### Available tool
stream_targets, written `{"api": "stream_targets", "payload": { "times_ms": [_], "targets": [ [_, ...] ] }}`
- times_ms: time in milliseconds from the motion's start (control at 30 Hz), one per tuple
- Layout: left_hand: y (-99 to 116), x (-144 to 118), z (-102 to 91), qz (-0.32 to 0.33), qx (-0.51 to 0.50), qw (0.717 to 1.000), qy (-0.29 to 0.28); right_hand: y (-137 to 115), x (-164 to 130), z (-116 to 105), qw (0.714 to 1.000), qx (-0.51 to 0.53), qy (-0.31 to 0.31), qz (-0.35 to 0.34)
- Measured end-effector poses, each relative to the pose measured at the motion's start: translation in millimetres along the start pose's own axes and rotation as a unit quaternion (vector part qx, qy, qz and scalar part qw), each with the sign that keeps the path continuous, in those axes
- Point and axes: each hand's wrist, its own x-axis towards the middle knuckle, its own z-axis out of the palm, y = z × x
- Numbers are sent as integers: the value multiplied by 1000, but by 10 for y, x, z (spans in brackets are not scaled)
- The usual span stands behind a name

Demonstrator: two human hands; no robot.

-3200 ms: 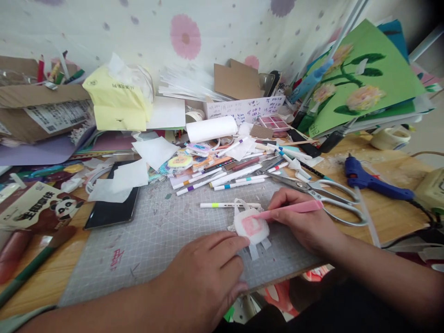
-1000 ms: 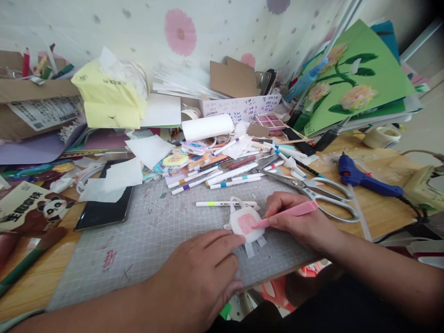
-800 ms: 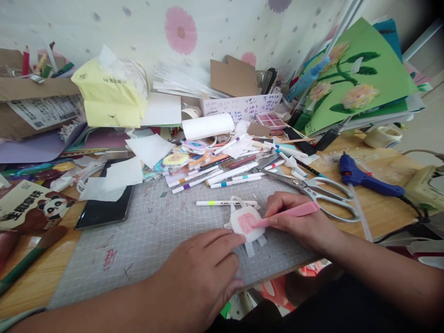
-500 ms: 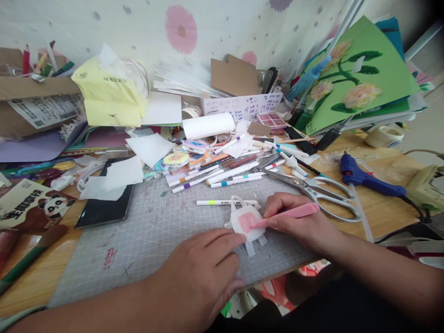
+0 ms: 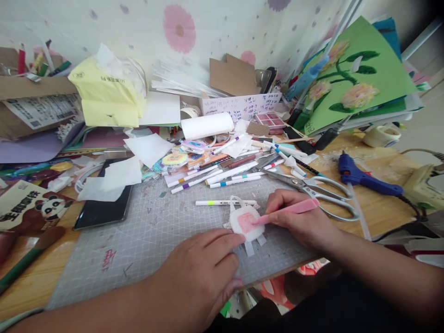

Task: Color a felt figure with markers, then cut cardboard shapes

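A small white paper cutout (image 5: pixel 244 224) with a pink-coloured patch lies on the grey cutting mat (image 5: pixel 145 240). My right hand (image 5: pixel 298 222) grips a pink marker (image 5: pixel 289 210), whose tip rests on the pink patch. My left hand (image 5: pixel 204 273) lies flat on the mat, its fingertips pressing the cutout's near-left edge. A white marker with a yellow band (image 5: pixel 222 202) lies just behind the cutout.
Large scissors (image 5: pixel 319 192) and a blue glue gun (image 5: pixel 364 180) lie to the right. Several markers (image 5: pixel 225 173), paper scraps and a paper roll (image 5: pixel 207 126) crowd the back. A black phone (image 5: pixel 102 208) and a panda box (image 5: pixel 29 210) sit at left; green flower card (image 5: pixel 360 74) at right.
The pink marker's tip has shifted slightly over the patch on the cutout. My left hand stays in place. The view has drifted a little.
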Motion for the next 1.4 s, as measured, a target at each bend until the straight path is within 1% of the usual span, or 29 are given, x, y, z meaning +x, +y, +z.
{"api": "stream_targets", "payload": {
  "times_ms": [167, 333, 600, 867, 1033, 1133, 1300, 1400],
  "targets": [
    [-2, -6, 4, -2, 2, 1000, -5, 6, 5, -1, 1000, 7, 12, -8],
    [7, -8, 14, 2, 8, 1000, 12, -24, -2, -11, 1000, -1, -14, 4],
    [13, -1, -12, -2, 7, 1000, 6, -24, 5, -24, 1000, 5, -8, 8],
    [6, 20, -13, 10, 9, 1000, 10, 0, 13, -35, 1000, 19, -8, 0],
    [3, 14, -6, -1, 4, 1000, 4, 18, 0, -35, 1000, 28, 0, -2],
    [-8, 16, 11, 1, 5, 1000, 15, 23, -19, -46, 999, 42, -4, -9],
    [-46, 1, 63, 23, 3, 999, 34, 7, -34, -66, 998, 49, 14, -42],
    [-66, -23, 91, 20, 7, 999, 39, -59, -40, -41, 1000, 12, 4, -21]
  ]
}}
